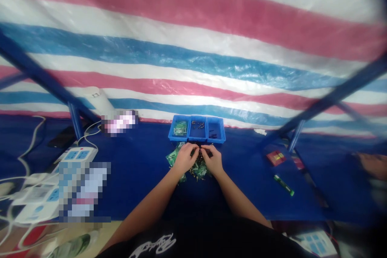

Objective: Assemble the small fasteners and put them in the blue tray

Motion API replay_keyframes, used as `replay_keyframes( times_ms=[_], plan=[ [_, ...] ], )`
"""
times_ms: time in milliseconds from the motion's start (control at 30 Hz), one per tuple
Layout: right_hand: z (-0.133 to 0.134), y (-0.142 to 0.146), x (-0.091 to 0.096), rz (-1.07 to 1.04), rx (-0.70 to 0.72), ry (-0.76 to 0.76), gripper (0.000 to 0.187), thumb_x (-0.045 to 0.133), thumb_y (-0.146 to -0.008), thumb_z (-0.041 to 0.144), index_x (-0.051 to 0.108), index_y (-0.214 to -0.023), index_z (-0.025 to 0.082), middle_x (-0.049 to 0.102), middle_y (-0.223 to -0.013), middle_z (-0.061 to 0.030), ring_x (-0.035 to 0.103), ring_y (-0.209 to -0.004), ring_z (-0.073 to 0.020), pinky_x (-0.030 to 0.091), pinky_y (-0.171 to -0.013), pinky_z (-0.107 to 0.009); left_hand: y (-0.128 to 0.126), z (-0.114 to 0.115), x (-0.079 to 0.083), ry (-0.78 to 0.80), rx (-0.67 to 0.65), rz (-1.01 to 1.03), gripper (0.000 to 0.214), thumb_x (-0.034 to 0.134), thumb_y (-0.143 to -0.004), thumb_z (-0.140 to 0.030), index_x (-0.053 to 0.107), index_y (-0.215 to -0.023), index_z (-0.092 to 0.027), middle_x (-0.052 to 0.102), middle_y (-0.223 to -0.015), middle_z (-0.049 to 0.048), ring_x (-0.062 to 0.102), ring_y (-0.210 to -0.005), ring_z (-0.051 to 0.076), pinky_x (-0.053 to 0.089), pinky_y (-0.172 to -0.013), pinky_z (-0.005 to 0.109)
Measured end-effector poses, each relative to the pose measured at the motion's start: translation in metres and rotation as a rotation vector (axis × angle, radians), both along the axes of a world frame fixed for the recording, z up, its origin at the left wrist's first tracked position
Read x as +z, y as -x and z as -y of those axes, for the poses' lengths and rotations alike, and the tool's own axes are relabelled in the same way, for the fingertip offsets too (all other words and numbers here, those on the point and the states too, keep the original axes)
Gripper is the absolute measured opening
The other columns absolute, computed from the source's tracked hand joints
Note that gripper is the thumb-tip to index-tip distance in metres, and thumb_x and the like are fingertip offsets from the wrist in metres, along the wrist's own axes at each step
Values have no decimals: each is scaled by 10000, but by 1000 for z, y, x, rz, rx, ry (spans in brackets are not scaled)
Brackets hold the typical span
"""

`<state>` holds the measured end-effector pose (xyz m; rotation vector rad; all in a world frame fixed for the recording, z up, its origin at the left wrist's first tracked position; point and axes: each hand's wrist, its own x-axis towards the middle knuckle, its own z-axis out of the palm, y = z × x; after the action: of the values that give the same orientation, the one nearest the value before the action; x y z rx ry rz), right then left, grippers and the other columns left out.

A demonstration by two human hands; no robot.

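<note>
My left hand (185, 159) and my right hand (214, 160) meet fingertip to fingertip above a loose pile of small green and brass-coloured parts (198, 172). Both are closed in a pinch. Whatever lies between the fingers is too small to make out. Some of the pile is hidden beneath my hands, and green pieces (171, 157) spread out to the left. Just beyond my fingers stand three joined blue bins. Green pieces (180, 128) fill much of the left bin, a few brass-coloured bits (198, 124) lie in the middle one, and small dark pieces (213, 135) in the right one.
White power strips (80, 154) with cables crowd the left side, near a blurred-out phone-like object (119, 123). At right lie a red box (275, 157) and a green tube-shaped item (284, 185). Blue metal struts (320, 107) flank the table before a striped sheet (193, 60).
</note>
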<state>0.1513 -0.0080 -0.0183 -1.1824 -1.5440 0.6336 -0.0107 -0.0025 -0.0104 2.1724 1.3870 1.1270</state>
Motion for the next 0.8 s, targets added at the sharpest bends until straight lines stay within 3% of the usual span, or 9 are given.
replay_keyframes(
  times_ms=[800],
  plan=[
    [-1,0,-3,0,-44,11,209,589,-895,321,728,-1018,225,714,-892,-54,645,-730,-174,549,-714,-323,1,-4,-2,11,-15,-13,157,517,-941,-295,657,-963,-226,677,-892,38,609,-848,194,482,-803,362]
  ],
)
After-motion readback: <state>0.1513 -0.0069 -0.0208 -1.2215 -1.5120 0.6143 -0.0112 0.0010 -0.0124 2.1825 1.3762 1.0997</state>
